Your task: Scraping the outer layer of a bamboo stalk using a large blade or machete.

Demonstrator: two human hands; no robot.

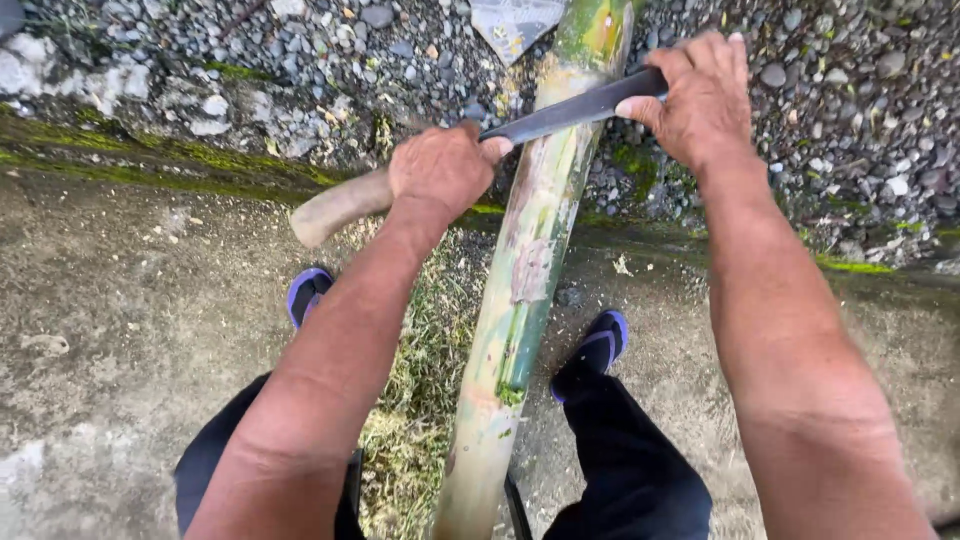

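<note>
The fingers of the left hand point(440, 170) are curling tight around the pale wooden handle point(335, 207) of a big knife, in the upper middle of the frame. The fingers of the right hand point(700, 95), in the upper right, are closing over the far end of the dark blade point(565, 110), pressing on its back edge. Both hands are shut on the knife, with no gap showing.

The blade is lying across a long green bamboo pole point(525, 270), touching it. The pole is running from the top of the frame down between the two blue sandals point(307, 292).

The blade could slip off the smooth round pole and cut the right fingers, because they are holding bare metal. The pole could also roll, since nothing seems to be pinning it.
</note>
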